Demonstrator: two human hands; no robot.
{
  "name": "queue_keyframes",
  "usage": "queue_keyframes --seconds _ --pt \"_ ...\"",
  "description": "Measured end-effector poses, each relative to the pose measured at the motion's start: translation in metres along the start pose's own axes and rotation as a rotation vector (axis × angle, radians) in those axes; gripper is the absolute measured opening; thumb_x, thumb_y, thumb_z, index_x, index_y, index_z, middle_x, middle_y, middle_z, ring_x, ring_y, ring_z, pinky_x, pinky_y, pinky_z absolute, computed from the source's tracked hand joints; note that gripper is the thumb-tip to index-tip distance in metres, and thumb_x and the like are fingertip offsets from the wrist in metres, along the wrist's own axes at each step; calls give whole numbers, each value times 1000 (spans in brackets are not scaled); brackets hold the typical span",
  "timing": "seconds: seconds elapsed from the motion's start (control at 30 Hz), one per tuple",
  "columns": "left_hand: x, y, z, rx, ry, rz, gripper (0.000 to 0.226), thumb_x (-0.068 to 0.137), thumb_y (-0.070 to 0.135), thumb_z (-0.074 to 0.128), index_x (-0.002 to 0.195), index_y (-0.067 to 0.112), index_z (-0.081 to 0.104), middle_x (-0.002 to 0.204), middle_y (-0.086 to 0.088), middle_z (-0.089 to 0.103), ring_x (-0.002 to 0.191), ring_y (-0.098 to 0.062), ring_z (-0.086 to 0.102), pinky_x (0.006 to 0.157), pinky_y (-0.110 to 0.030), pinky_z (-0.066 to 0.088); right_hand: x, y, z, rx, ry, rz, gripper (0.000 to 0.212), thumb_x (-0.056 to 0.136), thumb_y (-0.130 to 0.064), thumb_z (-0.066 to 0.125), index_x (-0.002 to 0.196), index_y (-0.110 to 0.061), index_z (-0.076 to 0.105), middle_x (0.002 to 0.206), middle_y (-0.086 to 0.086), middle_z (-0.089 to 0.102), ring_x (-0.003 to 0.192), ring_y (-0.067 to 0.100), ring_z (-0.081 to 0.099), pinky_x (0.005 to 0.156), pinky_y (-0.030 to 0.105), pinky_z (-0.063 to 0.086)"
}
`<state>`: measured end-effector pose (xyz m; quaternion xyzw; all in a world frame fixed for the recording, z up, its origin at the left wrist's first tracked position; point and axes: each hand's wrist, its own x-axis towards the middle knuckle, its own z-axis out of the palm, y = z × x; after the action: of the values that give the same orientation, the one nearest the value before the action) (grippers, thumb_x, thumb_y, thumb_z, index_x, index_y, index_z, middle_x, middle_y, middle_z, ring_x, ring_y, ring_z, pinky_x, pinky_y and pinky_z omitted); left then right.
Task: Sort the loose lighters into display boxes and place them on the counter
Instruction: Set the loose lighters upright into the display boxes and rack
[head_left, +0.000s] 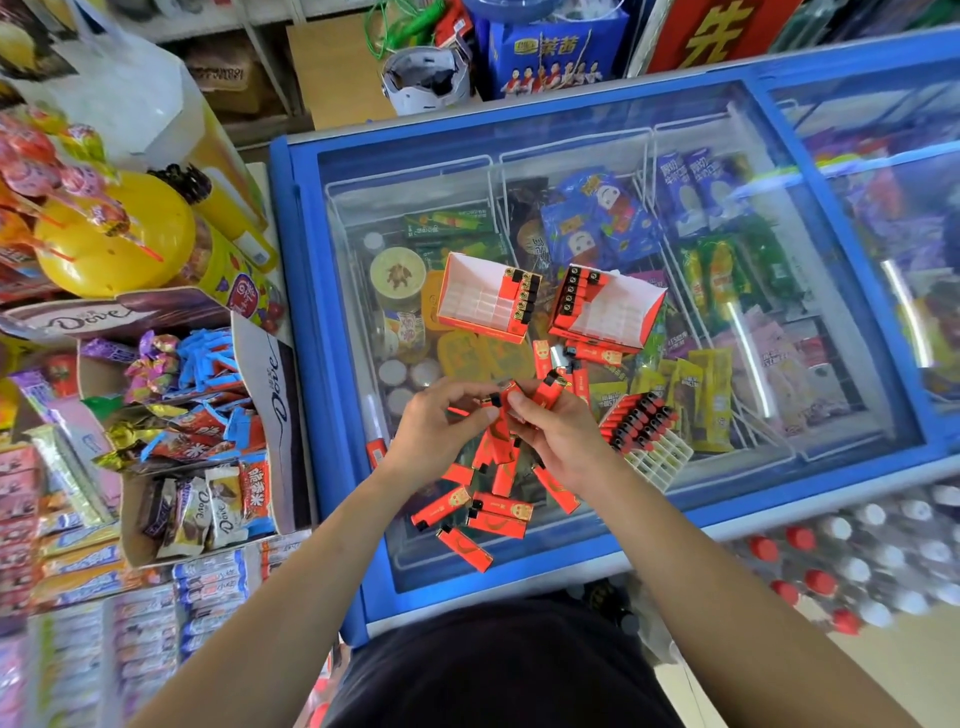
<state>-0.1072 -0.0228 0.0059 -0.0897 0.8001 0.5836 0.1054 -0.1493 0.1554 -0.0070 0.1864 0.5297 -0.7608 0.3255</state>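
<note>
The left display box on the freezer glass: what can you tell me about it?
The left display box looks like orange-red cardboard with a white inside. A white grid insert fills its floor, mostly empty. One row of lighters, black caps up, stands along its right edge. It rests on the freezer's glass lid, turned slightly, apart from the second box.

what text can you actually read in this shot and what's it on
"Dove": brown carton flap
"Dove": that carton's side panel
"Dove": chocolate packets inside it
"脆香米": red packet beside them
"先": red sign at the top, cut off
Too blurred: yellow characters on the blue bag
Too small: print on the loose lighters, display boxes, freezer packets
</note>
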Motion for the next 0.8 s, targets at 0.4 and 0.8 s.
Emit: queue_keyframes --seconds 0.4,0.8 --pt "45 25 -29 -95 177 -36 21 88 12 75 100 29 72 85 6 73 81 -8 69 75 -20 55 0 -3 -22 -236 378 -183 22 83 -9 79 98 4 70 82 10 73 75 20 74 84 44 61" --pt "145 29 -6 327 124 206 24 88 7 72 110 18 74 100 6 73 82 -3 67 77 -9 52 -10 -14 -46 -381 435 -312 29 82 -21 81 76 4 66 70 21 68 67 39 66 74 52 56"
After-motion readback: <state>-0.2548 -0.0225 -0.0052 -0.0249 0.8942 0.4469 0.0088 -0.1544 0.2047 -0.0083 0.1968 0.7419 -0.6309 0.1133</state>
